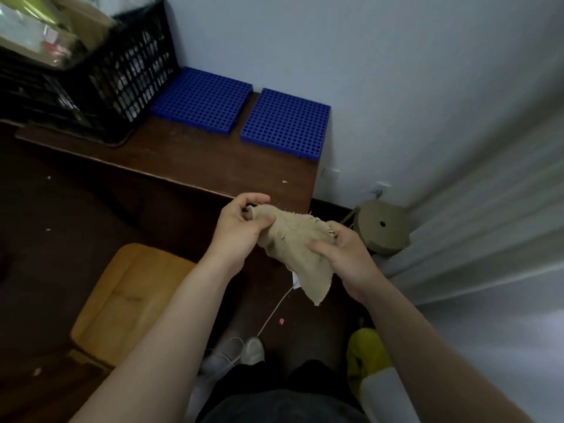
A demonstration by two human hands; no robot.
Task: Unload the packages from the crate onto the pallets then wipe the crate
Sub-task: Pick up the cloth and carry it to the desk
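A black lattice crate (122,74) stands at the left end of a dark wooden table (195,160), with packages (45,29) piled in it and rising above its rim. Two blue perforated pallets (203,99) (287,123) lie side by side to its right, against the wall, with nothing on them. In front of the table's near edge I hold a frayed beige cloth (293,242) between both hands. My left hand (241,224) grips its upper end. My right hand (345,254) grips its right side, and a corner hangs down.
A yellow-brown cushioned stool (128,300) stands below left of my arms. A roll of brown tape (381,227) sits on the floor by the table's right end, near a grey curtain (473,224). A yellow and white bag (369,358) lies at my feet.
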